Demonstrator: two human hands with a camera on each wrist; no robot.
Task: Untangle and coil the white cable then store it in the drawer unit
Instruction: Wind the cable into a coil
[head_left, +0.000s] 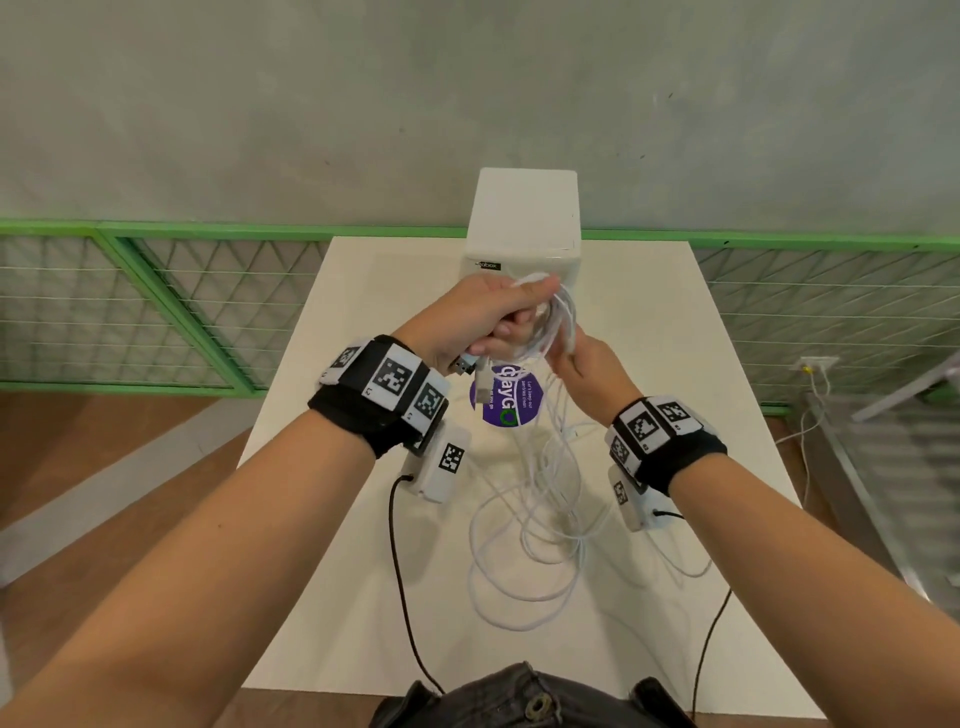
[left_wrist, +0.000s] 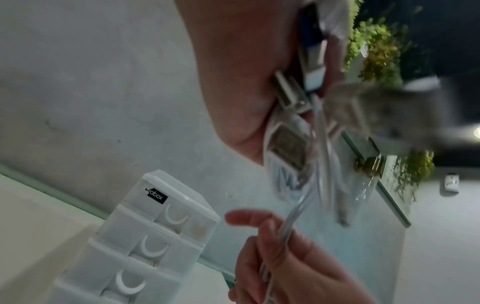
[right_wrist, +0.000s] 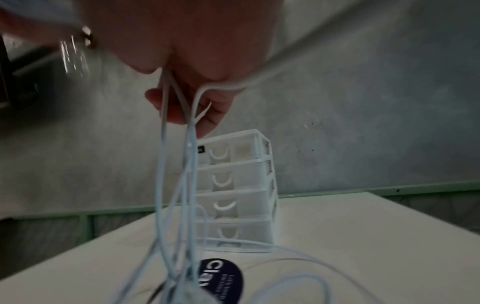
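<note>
A long white cable (head_left: 540, 519) hangs in tangled loops from both hands down to the white table (head_left: 737, 415). My left hand (head_left: 483, 317) is raised above the table and grips a bundle of cable turns, with a USB plug (head_left: 101, 364) sticking out below the palm. My right hand (head_left: 582, 364) pinches several strands (right_wrist: 179, 127) just below the bundle. In the left wrist view the plugs (left_wrist: 288, 144) sit against my palm. The white drawer unit (head_left: 522, 228) stands at the table's far edge, behind my hands, with its drawers (right_wrist: 233, 179) closed.
A round purple sticker (head_left: 506, 402) lies on the table under my hands. A green mesh railing (head_left: 156, 306) runs behind the table before a grey wall. Black sensor leads (head_left: 405, 597) trail from both wrists toward my waist.
</note>
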